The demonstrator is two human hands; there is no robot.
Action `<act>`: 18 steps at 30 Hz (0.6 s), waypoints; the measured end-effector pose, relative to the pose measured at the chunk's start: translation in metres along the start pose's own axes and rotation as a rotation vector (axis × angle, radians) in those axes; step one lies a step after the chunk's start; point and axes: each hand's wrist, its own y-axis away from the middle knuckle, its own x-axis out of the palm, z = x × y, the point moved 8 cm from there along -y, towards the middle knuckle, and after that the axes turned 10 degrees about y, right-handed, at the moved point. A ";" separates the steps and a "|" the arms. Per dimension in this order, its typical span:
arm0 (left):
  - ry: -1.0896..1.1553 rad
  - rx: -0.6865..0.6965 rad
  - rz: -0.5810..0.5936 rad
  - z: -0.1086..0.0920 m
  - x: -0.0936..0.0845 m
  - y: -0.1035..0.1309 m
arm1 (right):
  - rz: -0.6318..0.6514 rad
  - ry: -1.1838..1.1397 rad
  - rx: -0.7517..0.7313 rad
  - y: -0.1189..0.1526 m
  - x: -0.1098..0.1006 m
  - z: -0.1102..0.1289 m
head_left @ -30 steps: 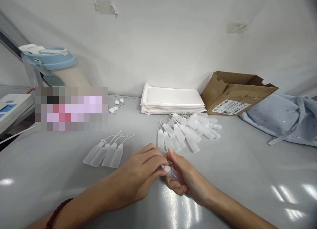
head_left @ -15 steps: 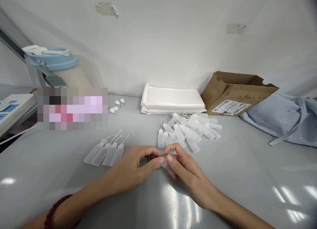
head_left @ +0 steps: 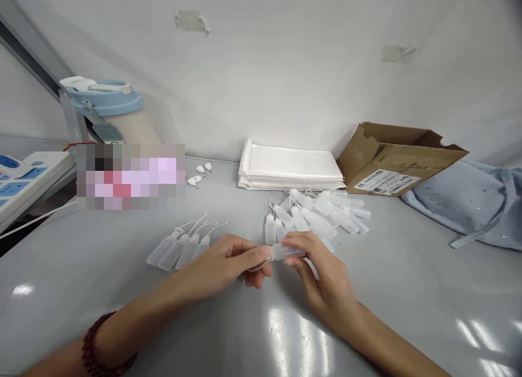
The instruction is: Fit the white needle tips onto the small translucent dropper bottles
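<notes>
Drawn back from the neck, the right hand (head_left: 329, 273) now bares the translucent bottle (head_left: 282, 252) between the hands, fingers clamped on its body; the left hand (head_left: 228, 261) pinches the neck beside a thin tube (head_left: 261, 266), so both ends are held.

I read milky, translucent white on the squeeze bottles (head_left: 285, 252) and plain grey on the desk (head_left: 387, 301) — then brown on the carton (head_left: 408, 156), black print over its white label (head_left: 386, 182). I also get pale-specked, greyish-blue cloth (head_left: 468, 203), a light-blue tumbler lid (head_left: 108, 100) and a dark-red bracelet (head_left: 88, 347).
</notes>
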 end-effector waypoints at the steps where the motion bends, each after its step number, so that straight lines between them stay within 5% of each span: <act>1: 0.063 -0.012 0.032 0.001 0.003 0.001 | -0.016 0.009 -0.030 0.000 -0.002 0.003; 6: 0.297 0.004 0.139 0.000 0.012 0.002 | -0.018 0.055 -0.077 0.000 -0.006 0.010; 10: 0.147 0.075 0.154 -0.006 0.013 0.003 | 0.006 0.043 -0.029 0.003 -0.003 0.006; 14: -0.238 0.189 0.029 -0.012 0.008 0.005 | 0.131 -0.136 0.243 0.007 0.011 -0.015; 18: -0.580 0.484 -0.134 -0.022 0.008 0.008 | 0.326 -0.436 0.615 0.019 0.033 -0.032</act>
